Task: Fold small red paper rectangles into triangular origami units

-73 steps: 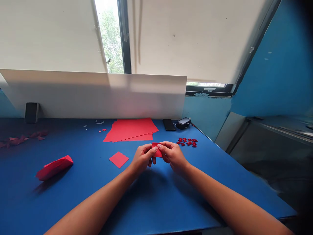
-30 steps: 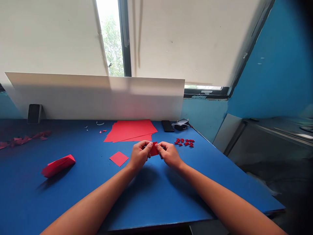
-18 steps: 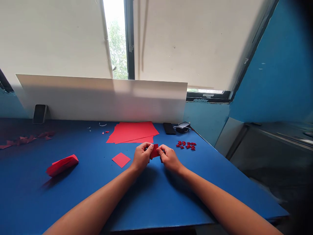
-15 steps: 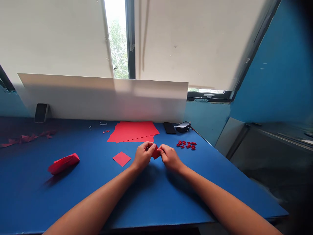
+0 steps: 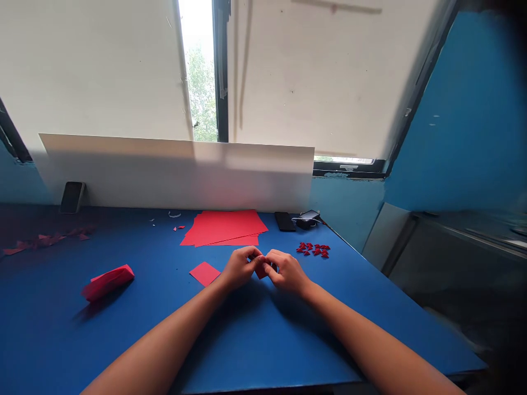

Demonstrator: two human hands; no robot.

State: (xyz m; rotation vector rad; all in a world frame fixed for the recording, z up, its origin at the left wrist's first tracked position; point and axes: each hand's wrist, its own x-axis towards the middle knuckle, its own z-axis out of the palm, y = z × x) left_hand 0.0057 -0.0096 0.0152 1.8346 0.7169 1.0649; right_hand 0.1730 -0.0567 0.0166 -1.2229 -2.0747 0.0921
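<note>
Between my fingertips is a small piece of red paper [image 5: 261,271], mostly covered by the hands, above the blue table [image 5: 263,340]. My left hand [image 5: 242,266] pinches it from the left. From the other side my right hand [image 5: 287,270] grips it with thumb and fingers. Just left of my left wrist lies a flat red paper square [image 5: 205,273], its right corner against the arm's outline. Several small folded red paper triangles [image 5: 313,249] sit grouped to the right of my right hand.
Large red sheets [image 5: 226,227] lie behind the hands. A black phone [image 5: 285,221] and a dark device with a white cable [image 5: 307,220] are at the back right. A folded red paper bundle [image 5: 108,282] rests left; another phone [image 5: 72,197] leans against the white board [image 5: 164,170].
My hands have drawn closer together around the red paper, covering more of it. The whole view has shifted slightly, so the table appears a little lower.
</note>
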